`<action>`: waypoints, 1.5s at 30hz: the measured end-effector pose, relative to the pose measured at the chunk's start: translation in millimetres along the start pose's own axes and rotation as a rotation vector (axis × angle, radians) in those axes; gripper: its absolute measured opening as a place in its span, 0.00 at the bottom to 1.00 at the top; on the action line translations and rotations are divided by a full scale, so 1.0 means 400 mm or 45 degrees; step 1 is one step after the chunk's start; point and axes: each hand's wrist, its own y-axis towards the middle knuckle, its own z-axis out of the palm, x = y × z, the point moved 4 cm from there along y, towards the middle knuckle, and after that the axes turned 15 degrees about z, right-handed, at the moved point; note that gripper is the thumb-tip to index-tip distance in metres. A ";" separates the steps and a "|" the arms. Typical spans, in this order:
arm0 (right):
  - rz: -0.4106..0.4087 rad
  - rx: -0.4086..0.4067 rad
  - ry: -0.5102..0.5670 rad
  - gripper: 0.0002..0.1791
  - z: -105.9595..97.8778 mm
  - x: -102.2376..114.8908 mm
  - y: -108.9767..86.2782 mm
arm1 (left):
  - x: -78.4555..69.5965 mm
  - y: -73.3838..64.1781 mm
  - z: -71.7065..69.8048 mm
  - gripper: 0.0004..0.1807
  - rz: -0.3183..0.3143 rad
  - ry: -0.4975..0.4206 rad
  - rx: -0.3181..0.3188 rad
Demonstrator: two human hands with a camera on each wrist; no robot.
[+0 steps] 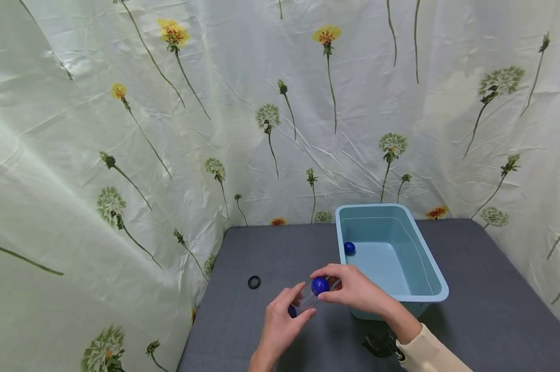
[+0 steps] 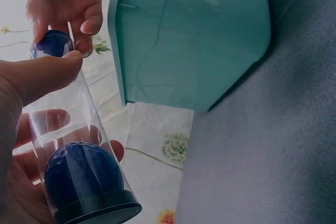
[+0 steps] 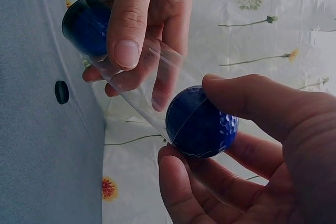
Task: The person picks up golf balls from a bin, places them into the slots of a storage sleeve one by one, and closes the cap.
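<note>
My left hand grips a clear plastic tube, thumb on one side and fingers round the other. A blue golf ball sits inside at the tube's far end, against a dark cap. Between thumb and fingers, my right hand pinches a second blue golf ball at the opposite end of the tube, partly within its mouth. The tube is held tilted above the grey table, just in front of the light blue tub.
Another blue ball lies in the tub by its left wall. A round black cap rests on the grey table to the left. Behind stands a flower-patterned curtain.
</note>
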 end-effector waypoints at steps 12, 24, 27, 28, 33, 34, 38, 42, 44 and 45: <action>0.002 0.032 -0.002 0.22 0.011 -0.013 -0.002 | -0.003 -0.005 -0.003 0.31 0.004 0.015 0.032; -0.017 0.033 -0.009 0.20 0.013 -0.004 -0.001 | 0.005 -0.010 -0.001 0.31 -0.001 -0.008 0.016; -0.016 0.033 -0.022 0.20 0.013 0.001 -0.002 | 0.007 -0.011 0.000 0.31 -0.026 -0.013 0.020; -0.015 0.035 -0.022 0.20 0.011 0.002 -0.003 | 0.007 -0.010 0.000 0.31 -0.030 -0.018 0.019; -0.040 0.013 -0.020 0.21 -0.020 0.017 -0.002 | 0.006 -0.003 -0.002 0.30 0.002 -0.036 -0.006; -0.049 0.004 -0.019 0.21 -0.031 0.021 -0.002 | 0.006 -0.001 -0.002 0.30 0.025 -0.032 -0.017; -0.086 -0.044 -0.064 0.21 -0.083 0.037 0.004 | 0.009 0.002 0.004 0.30 0.070 -0.021 -0.034; -0.084 -0.084 -0.121 0.21 -0.128 0.038 0.011 | 0.010 -0.004 0.012 0.30 0.035 -0.029 -0.012; -0.078 -0.099 -0.145 0.21 -0.151 0.038 0.017 | 0.010 -0.004 0.015 0.30 0.020 -0.044 -0.007; -0.074 -0.109 -0.160 0.21 -0.161 0.038 0.021 | 0.010 -0.004 0.016 0.30 0.017 -0.048 -0.007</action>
